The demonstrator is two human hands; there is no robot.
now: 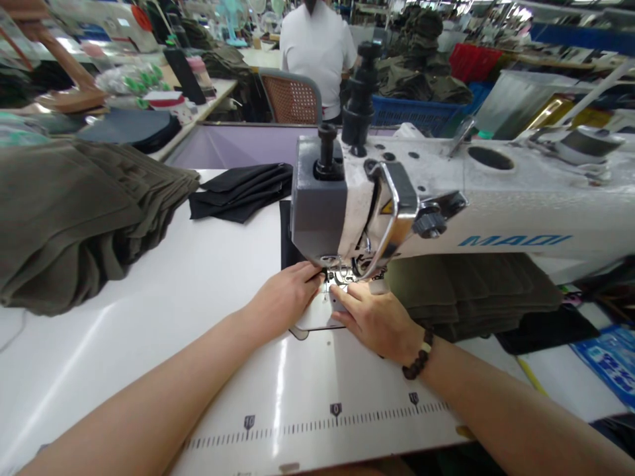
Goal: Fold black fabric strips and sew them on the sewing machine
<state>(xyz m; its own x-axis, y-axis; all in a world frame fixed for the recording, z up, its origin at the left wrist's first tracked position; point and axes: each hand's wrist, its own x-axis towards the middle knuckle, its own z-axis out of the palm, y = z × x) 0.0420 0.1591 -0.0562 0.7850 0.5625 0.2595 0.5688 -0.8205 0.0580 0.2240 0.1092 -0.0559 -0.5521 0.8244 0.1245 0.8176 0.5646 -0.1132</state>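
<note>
My left hand [288, 294] is at the needle area of a white sewing machine [496, 218], its fingers pressed together. A black cloth piece [289, 238] runs along the machine head and meets these fingers; its near end is hidden beneath them. My right hand [377, 317], with a beaded bracelet [419, 357] at the wrist, lies right of the lit needle plate [317, 318]. Its index finger and thumb stretch toward the needle, apart from each other, and I see nothing between them. The presser foot is partly hidden by my fingers.
Olive cloth pieces [89, 205] are piled at left, and more olive pieces [466, 291] lie under the machine arm. Folded black pieces [243, 190] rest behind the needle area. A ruler scale [336, 418] marks the table's front. A person in white [317, 53] sits ahead.
</note>
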